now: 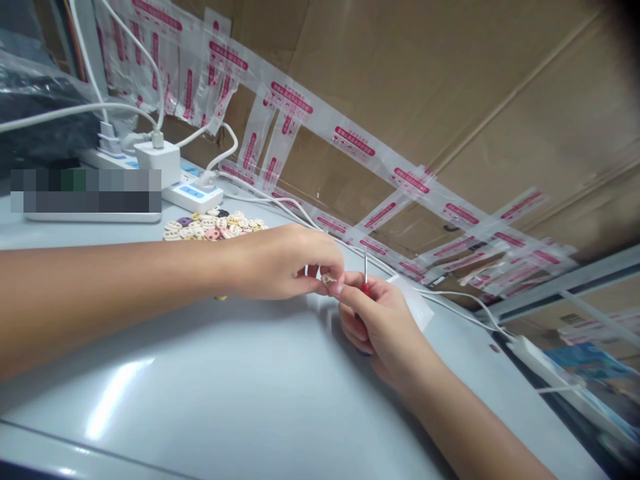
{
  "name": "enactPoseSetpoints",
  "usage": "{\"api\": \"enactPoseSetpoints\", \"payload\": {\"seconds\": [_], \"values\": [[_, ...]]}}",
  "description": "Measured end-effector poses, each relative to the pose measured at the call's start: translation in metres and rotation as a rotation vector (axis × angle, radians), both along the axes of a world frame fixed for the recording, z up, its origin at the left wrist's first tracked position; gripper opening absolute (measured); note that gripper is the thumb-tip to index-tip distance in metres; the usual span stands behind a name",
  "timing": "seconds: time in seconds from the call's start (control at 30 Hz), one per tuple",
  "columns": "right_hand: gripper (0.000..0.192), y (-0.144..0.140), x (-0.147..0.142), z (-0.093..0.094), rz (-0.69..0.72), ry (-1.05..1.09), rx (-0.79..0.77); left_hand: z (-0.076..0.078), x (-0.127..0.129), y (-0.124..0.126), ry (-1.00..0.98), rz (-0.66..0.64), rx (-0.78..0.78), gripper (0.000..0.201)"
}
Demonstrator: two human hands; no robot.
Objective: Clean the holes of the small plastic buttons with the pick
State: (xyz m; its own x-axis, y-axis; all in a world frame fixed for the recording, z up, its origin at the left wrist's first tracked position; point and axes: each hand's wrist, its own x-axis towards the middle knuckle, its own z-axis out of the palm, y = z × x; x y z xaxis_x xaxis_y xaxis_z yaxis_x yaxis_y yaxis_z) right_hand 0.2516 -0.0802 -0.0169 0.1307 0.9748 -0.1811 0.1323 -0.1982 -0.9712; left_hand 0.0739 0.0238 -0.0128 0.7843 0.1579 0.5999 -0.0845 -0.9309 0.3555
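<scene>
A small cream-coloured piece with holes (327,279) is pinched at the fingertips of my left hand (295,260). My right hand (383,317) meets it from the right, its thumb tip touching or very close to the piece. Inside my right hand's curled fingers sits a screwdriver (365,270), with its thin metal shaft pointing up and a bit of red handle showing; the rest is mostly hidden. Behind my left forearm lies a pile of similar small pieces (215,227), cream, pink, yellow and dark, partly covered by the arm.
White power strips (193,195) with a plugged-in adapter (159,163) and loose cables stand at the back left. A taped cardboard sheet (400,80) rises behind the table (240,393). A clear plastic bag (417,303) lies behind my right hand.
</scene>
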Motion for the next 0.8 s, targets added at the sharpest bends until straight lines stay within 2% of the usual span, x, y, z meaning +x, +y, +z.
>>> {"api": "enactPoseSetpoints", "payload": {"seconds": [0.37, 0.5, 0.6, 0.7, 0.8], "values": [[0.027, -0.0023, -0.0035, 0.0033, 0.027, -0.005, -0.033, -0.0055, 0.0029, -0.0044, -0.039, 0.007, 0.073, 0.016], [0.026, -0.0007, -0.0011, 0.0033, 0.043, 0.018, -0.033, -0.0046, 0.0023, -0.0038, -0.018, 0.064, 0.062, 0.005], [0.028, -0.0007, -0.0007, 0.0032, 0.043, 0.032, -0.039, -0.0041, 0.0016, -0.0028, -0.02, 0.088, 0.084, 0.014], [0.029, -0.0016, -0.0018, 0.0024, 0.038, 0.032, -0.043, -0.0037, 0.001, -0.0027, -0.022, 0.045, 0.091, 0.005], [0.029, -0.0016, -0.0027, 0.0016, 0.042, 0.027, -0.048, -0.0031, 0.0009, -0.0032, -0.02, 0.02, 0.095, 0.01]]}}
